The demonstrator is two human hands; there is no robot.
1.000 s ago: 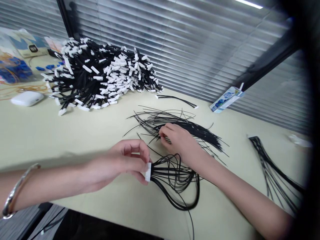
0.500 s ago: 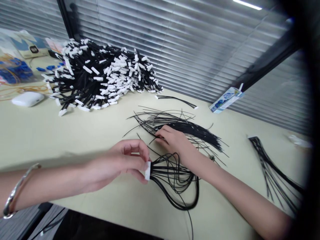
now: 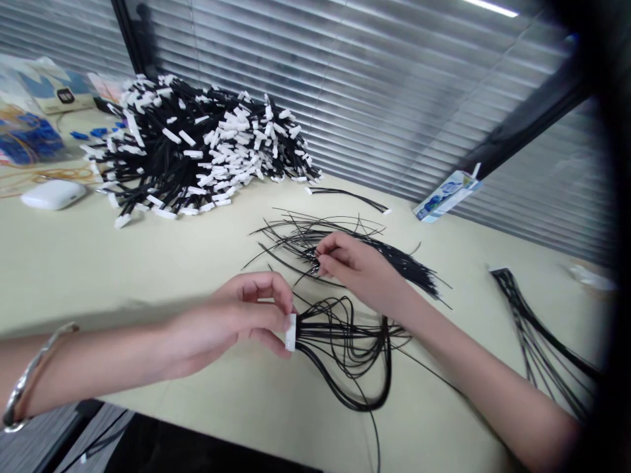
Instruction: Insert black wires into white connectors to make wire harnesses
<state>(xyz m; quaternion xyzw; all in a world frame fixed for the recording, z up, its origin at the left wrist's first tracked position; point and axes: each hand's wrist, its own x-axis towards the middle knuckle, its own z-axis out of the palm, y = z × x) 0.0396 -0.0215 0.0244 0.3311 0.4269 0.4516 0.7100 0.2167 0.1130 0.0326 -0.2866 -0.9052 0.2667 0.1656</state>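
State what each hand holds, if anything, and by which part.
The left hand pinches the black wire bundle by its white rectangular connector; whether the right hand grips any loose thin black wires cannot be told.

A pale table (image 3: 148,263) bears piled cables (image 3: 197,144), loose black wires (image 3: 407,264) and a carton (image 3: 446,197).

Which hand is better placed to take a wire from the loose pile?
The right hand, I'd judge: its fingers are at the pile of loose wires, though whether they pinch one is unclear. The left hand is occupied with the white connector, farther from that pile.
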